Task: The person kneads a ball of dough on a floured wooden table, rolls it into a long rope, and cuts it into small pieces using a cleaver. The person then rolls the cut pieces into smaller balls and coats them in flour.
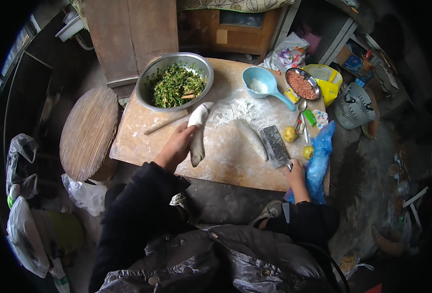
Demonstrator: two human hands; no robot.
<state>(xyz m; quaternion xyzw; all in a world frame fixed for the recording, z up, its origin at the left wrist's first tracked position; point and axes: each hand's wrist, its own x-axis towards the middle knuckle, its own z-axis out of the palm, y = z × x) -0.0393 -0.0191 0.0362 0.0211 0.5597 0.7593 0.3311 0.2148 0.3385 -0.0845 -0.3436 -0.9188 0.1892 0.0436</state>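
Observation:
My left hand (178,145) is closed around a long piece of dough (199,119), held up over the floured wooden board (142,144). In my right hand (296,177) is the handle of a cleaver (273,145), its dark wide blade lying flat or nearly so at the board's right side. A second roll of dough (251,139) rests just left of the blade. Loose flour (238,111) is spread beyond it. Behind my left hand lies a wooden rolling pin (166,124), partly hidden by the dough and fingers.
A metal bowl of chopped greens (209,80) stands at the far left. Toward the far right are a blue ladle (274,92) with flour, a plate of minced meat (302,84), a spoon (301,105) and a blue plastic bag (318,163). A round wooden lid (86,132) is left of the board.

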